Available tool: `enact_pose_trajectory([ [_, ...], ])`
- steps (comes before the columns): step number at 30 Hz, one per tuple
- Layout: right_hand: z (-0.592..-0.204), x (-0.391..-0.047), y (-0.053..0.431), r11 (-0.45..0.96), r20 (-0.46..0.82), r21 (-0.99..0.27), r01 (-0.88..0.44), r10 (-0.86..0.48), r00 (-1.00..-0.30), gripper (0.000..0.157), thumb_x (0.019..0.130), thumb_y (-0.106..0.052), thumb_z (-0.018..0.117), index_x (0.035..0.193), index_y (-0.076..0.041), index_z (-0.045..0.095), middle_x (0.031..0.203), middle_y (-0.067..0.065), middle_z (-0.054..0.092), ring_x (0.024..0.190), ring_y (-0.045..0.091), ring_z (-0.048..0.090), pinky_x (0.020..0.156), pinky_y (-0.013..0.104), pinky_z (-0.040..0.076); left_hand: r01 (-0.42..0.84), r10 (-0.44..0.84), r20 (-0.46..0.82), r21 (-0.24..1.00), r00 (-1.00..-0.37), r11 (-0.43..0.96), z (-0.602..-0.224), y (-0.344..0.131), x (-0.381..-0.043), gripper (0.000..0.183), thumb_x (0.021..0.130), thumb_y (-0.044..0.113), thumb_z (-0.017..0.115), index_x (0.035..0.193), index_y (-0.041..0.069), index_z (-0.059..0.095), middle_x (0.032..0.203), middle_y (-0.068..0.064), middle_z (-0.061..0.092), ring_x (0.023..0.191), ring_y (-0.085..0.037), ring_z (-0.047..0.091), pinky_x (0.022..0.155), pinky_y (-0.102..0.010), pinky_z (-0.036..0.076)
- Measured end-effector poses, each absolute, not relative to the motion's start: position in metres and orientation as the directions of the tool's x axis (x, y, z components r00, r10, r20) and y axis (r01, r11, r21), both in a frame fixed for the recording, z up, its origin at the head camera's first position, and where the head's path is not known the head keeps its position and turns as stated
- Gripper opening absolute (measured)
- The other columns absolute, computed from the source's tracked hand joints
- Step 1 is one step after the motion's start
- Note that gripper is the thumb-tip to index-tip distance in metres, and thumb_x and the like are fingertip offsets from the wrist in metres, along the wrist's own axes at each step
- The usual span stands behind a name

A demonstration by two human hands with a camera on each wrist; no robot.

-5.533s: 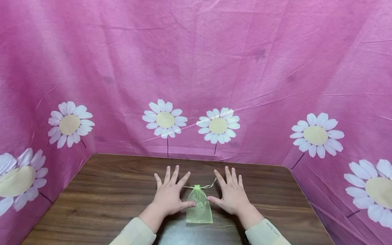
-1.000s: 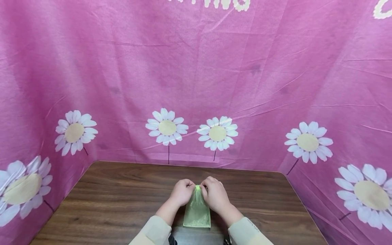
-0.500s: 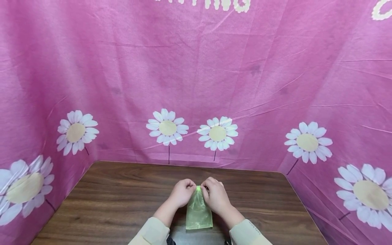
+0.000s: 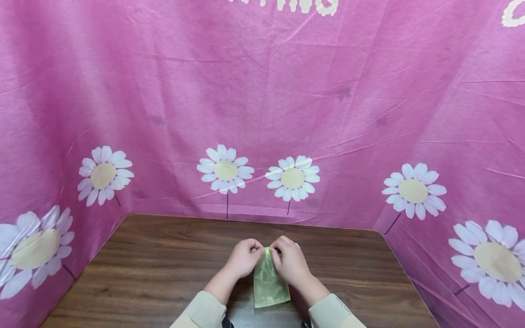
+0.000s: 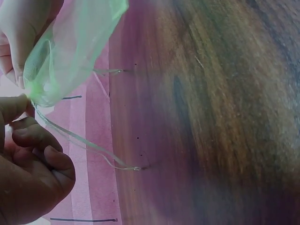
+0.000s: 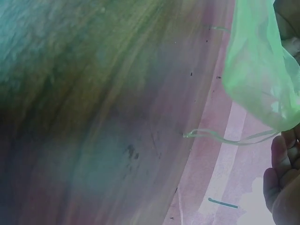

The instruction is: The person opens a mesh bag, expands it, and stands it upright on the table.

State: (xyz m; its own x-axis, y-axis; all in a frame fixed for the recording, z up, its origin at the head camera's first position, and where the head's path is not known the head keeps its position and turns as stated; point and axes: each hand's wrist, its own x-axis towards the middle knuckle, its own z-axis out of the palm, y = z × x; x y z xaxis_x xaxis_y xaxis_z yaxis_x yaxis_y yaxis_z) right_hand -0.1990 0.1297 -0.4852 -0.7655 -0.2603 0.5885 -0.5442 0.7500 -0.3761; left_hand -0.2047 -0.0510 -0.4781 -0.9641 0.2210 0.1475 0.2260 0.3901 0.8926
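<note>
A sheer green drawstring pouch (image 4: 270, 291) hangs between my hands above the table, its flat bottom edge toward me and tilted slightly. My left hand (image 4: 242, 260) pinches the gathered neck from the left, thumb against curled index finger. From the right, my right hand (image 4: 292, 263) pinches the same neck. In the left wrist view, a pale drawstring (image 5: 89, 143) trails from the neck near the left fingertips. Another cord loop (image 6: 225, 139) dangles beside the right hand in the right wrist view. The right fingertips' exact hold is partly hidden by the pouch.
A dark brown wood-grain table (image 4: 164, 255) lies beneath both hands. Behind and around it hangs a pink cloth (image 4: 262, 91) printed with white daisies, close to the table's back and side edges.
Several seconds ago both hands lay spread beside the pouch on the table; now they pinch its neck. Over the last second the pouch's lower end has swung a little to the right.
</note>
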Motion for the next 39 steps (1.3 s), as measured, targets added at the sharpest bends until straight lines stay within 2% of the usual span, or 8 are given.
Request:
enact_pose_trajectory([
  [4, -0.4844, -0.1989, 0.1307, 0.723, 0.589, -0.402, -0.562, -0.265, -0.763, 0.015, 0.090, -0.002, 0.078, 0.084, -0.014, 0.070, 0.086, -0.008, 0.062, 0.076, 0.009, 0.060, 0.071, 0.034, 0.051, 0.232, 0.219, 0.155, 0.892, -0.963, 0.389, -0.4757, -0.0512, -0.2033, 0.010, 0.098, 0.011, 0.068, 0.089, 0.008, 0.071, 0.069, 0.007, 0.053, 0.066, -0.009, 0.051, 0.063, -0.027, 0.044],
  [11, -0.4837, -0.1970, 0.1314, 0.661, 0.530, -0.526, -0.535, -0.237, -0.814, 0.014, 0.092, -0.002, 0.075, 0.085, -0.013, 0.071, 0.087, -0.010, 0.062, 0.071, 0.001, 0.057, 0.063, 0.024, 0.052, 0.232, 0.199, 0.162, 0.886, -0.966, 0.401, -0.4753, -0.0500, -0.2014, 0.010, 0.098, 0.010, 0.068, 0.088, 0.009, 0.070, 0.068, 0.007, 0.052, 0.065, -0.010, 0.051, 0.062, -0.028, 0.045],
  [22, -0.4812, -0.1945, 0.1296, 0.633, 0.480, -0.606, -0.482, -0.192, -0.856, 0.017, 0.093, 0.001, 0.074, 0.083, -0.012, 0.070, 0.085, -0.010, 0.061, 0.066, 0.001, 0.054, 0.060, 0.024, 0.050, 0.290, 0.203, 0.221, 0.853, -0.954, 0.433, -0.4718, -0.0493, -0.1958, 0.012, 0.098, 0.008, 0.067, 0.087, 0.010, 0.067, 0.069, 0.007, 0.052, 0.063, -0.006, 0.049, 0.062, -0.027, 0.045],
  [39, -0.4810, -0.1959, 0.1291, 0.599, 0.546, -0.602, -0.528, -0.174, -0.820, 0.019, 0.089, 0.006, 0.074, 0.083, -0.011, 0.069, 0.080, -0.011, 0.058, 0.065, 0.001, 0.053, 0.058, 0.023, 0.049, 0.318, 0.171, 0.270, 0.854, -0.948, 0.412, -0.4757, -0.0502, -0.1956, 0.008, 0.100, 0.008, 0.066, 0.092, 0.009, 0.066, 0.072, 0.007, 0.051, 0.063, -0.005, 0.047, 0.061, -0.026, 0.045],
])
